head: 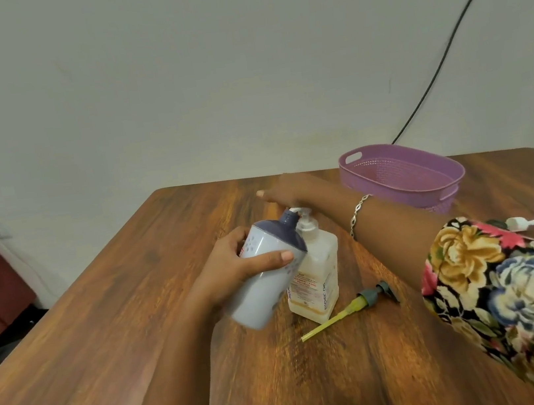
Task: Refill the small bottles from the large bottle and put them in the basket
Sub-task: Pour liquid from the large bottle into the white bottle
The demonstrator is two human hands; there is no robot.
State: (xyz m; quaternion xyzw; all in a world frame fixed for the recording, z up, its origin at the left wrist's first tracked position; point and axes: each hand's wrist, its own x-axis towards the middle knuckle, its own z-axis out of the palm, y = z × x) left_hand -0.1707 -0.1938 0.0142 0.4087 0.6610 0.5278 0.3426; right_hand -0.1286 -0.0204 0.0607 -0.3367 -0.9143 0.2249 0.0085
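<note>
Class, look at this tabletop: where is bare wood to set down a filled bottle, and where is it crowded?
Bare: table left of the left hand; near strip between the forearms. Crowded: centre, where large bottle, small bottle, loose pump and right hand cluster; the basket fills the far right.

Your left hand (233, 266) grips the small bottle (267, 282), tilted so its dark neck meets the pump (305, 222) of the large bottle (318, 274), which stands upright on the table (136, 308). Your right hand (288, 192) rests on top of that pump, fingers stretched out. A loose pump (354, 307) lies just beside the large bottle; the purple basket (393, 173) sits behind, apart.
</note>
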